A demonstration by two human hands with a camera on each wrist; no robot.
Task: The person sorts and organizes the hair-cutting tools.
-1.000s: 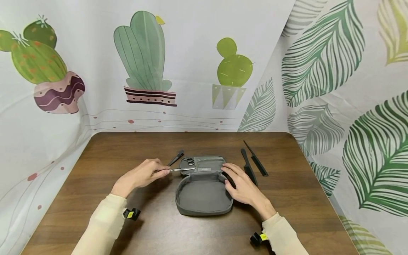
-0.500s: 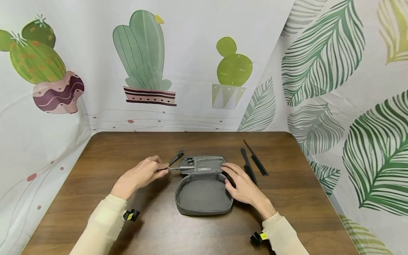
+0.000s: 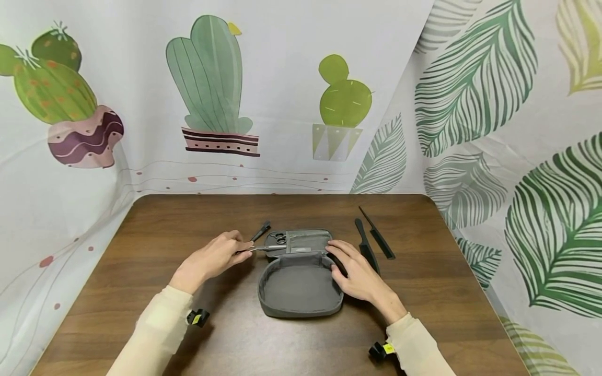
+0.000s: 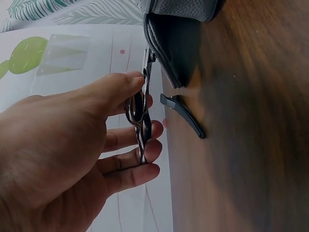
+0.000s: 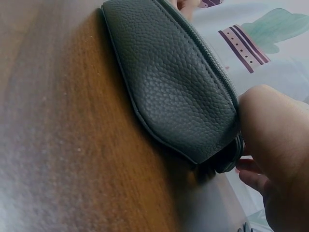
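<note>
A grey zippered case (image 3: 301, 312) lies unfolded, its lid (image 3: 312, 239) folded back toward the far side. My left hand (image 3: 213, 261) pinches a pair of silver scissors (image 4: 146, 84) by the finger loops, thumb opposite the fingers. Their blades point right and overlap the lid's lower left part in the head view. A second pair of scissors (image 3: 280, 238) shows its loops at the lid's left, beside a mesh pocket. At the case's right side, my right hand (image 3: 359, 274) grips the edge, thumb at the tray's rim and fingertips on the lid's corner.
A black hair clip (image 3: 261, 230) lies on the wooden table (image 3: 226, 334) just beyond the left hand. Two dark combs, a wide comb (image 3: 366, 245) and a thin-tailed comb (image 3: 383, 243), lie right of the case. Printed cloth hangs behind the table.
My left hand has shifted slightly, and the scissor blades lie closer along the lid's lower left than a second ago. The right hand and case stay in place.
</note>
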